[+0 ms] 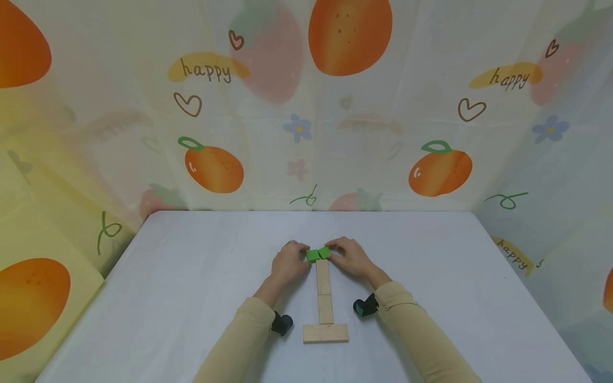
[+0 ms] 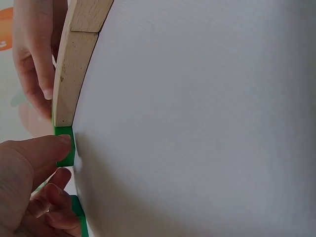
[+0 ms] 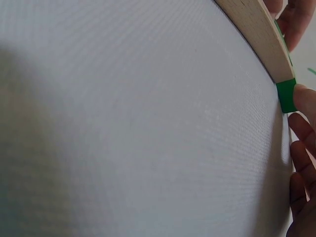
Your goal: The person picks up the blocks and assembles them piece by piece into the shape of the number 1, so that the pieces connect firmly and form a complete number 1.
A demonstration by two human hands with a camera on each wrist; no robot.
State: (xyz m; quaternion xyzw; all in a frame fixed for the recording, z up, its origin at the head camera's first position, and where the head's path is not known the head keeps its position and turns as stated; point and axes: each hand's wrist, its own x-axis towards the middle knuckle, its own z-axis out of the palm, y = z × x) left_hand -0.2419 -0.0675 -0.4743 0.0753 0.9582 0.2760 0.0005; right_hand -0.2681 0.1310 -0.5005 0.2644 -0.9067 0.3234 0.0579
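Two small green blocks lie side by side at the far end of a column of wooden blocks. My left hand (image 1: 289, 263) pinches the left green block (image 1: 312, 256), its thumb on the near face in the left wrist view. Below it in that view, another green piece (image 2: 78, 210) shows beside the curled fingers, mostly hidden by them. From the other side my right hand (image 1: 353, 257) pinches the right green block (image 1: 324, 252), thumb against its side. The far wooden block (image 1: 323, 277) ends right at the green blocks; a second wooden block (image 1: 325, 309) continues the column nearer.
A wooden block (image 1: 325, 334) lies crosswise at the column's near end, like a base. Everything lies on a white-covered table (image 1: 191, 298). A fruit-printed cloth (image 1: 268, 159) hangs behind and at the sides. Dark wrist cameras (image 1: 282, 323) sit below both forearms.
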